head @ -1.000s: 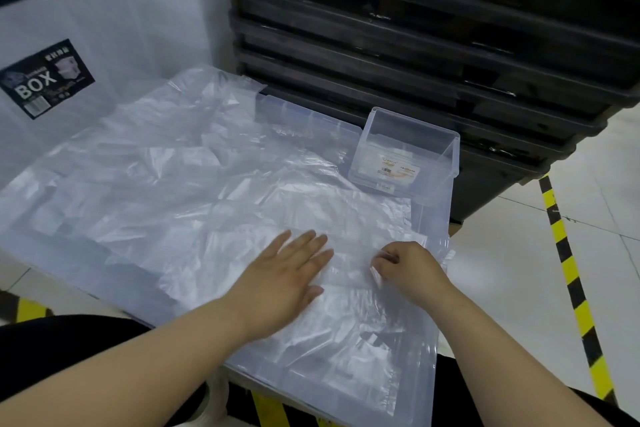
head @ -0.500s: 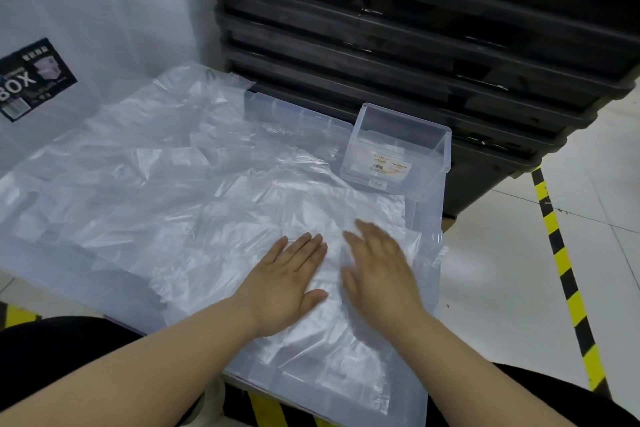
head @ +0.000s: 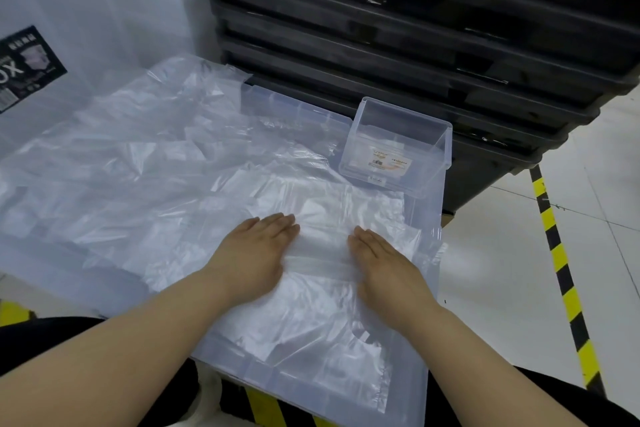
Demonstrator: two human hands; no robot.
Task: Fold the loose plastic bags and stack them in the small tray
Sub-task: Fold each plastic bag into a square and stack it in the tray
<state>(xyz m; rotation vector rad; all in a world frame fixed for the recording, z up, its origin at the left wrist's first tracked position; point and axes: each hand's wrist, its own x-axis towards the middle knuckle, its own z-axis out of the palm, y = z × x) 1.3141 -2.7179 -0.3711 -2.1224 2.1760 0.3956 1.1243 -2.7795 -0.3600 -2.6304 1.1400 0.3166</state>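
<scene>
**Clear bin strewn with bags, both hands flat**

Loose plastic bags (head: 156,184) cover a clear bin (head: 346,388) from the frame's left edge to its centre. Low centre, the left hand (head: 258,253) and right hand (head: 381,263) lie flat with fingers straight, pressing one bag (head: 322,243). The small tray (head: 407,112) stands at their upper right, before stacked black crates (head: 415,28).

Single head-worn view, looking forward and down, close over the work surface
</scene>
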